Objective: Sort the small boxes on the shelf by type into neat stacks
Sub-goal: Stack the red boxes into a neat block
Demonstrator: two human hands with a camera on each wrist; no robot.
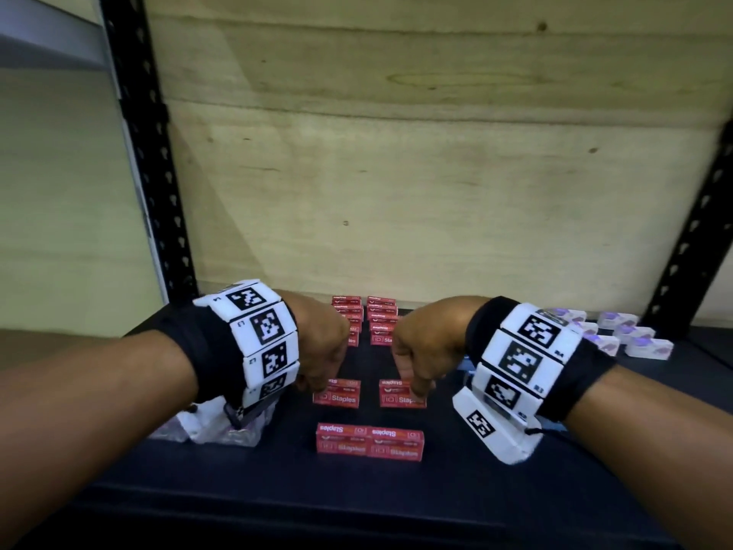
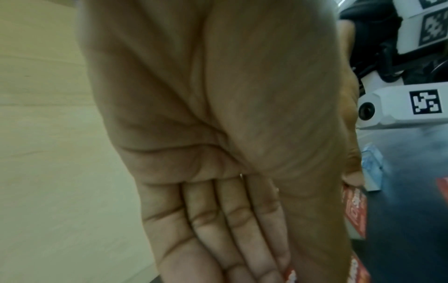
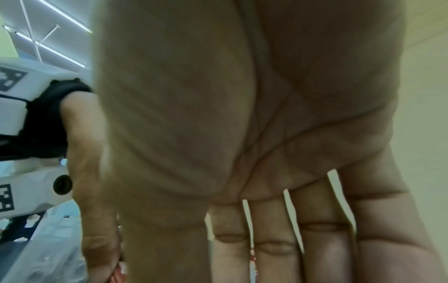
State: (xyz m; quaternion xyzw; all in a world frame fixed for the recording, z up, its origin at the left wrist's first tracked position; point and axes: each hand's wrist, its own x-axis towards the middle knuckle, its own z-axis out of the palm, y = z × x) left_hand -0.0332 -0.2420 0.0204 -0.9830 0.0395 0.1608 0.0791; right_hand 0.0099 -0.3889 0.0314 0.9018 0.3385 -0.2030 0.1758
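Two red staples boxes lie side by side mid-shelf. My left hand [image 1: 317,386] reaches down and pinches the left box [image 1: 341,395] at its left end. My right hand [image 1: 417,391] pinches the right box [image 1: 396,398], thumb on its front. In the left wrist view the fingers [image 2: 218,239] point down with a red box [image 2: 355,210] beside the thumb. In the right wrist view the fingers [image 3: 274,239] hang straight, and the fingertips are cut off. Another pair of red boxes [image 1: 369,440] lies nearer me. Two stacks of red boxes [image 1: 382,317] stand at the back.
Several white and purple boxes [image 1: 630,335] sit in rows at the back right of the dark shelf [image 1: 357,502]. Clear plastic packets [image 1: 214,428] lie under my left wrist. Black perforated uprights [image 1: 158,172] frame the shelf, with a plywood back wall [image 1: 396,172].
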